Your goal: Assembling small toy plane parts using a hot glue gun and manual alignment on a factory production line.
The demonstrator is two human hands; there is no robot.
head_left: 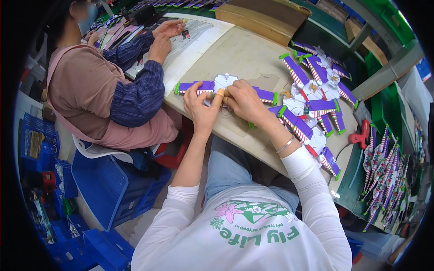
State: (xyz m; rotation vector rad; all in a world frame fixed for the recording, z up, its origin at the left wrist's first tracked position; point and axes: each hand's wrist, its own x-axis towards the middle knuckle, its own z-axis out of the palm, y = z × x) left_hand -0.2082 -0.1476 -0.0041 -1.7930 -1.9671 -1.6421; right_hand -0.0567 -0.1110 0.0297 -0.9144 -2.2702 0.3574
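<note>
At the near edge of the table lies a winged toy part, with a white middle and a purple wing with a green tip on each side. Over its near side, my left hand is closed, its fingers bent against the part and its thumb raised. My right hand meets it there, with thumb and fingers pinched together. The fingertips touch or nearly touch. Whatever small piece sits between them is hidden; a thin dark wire seems to show just below.
Several similar winged parts are heaped to my right, beside a red glue gun. More hang in a bundle farther right. A cardboard box stands at the back. On my left a co-worker sits near blue crates.
</note>
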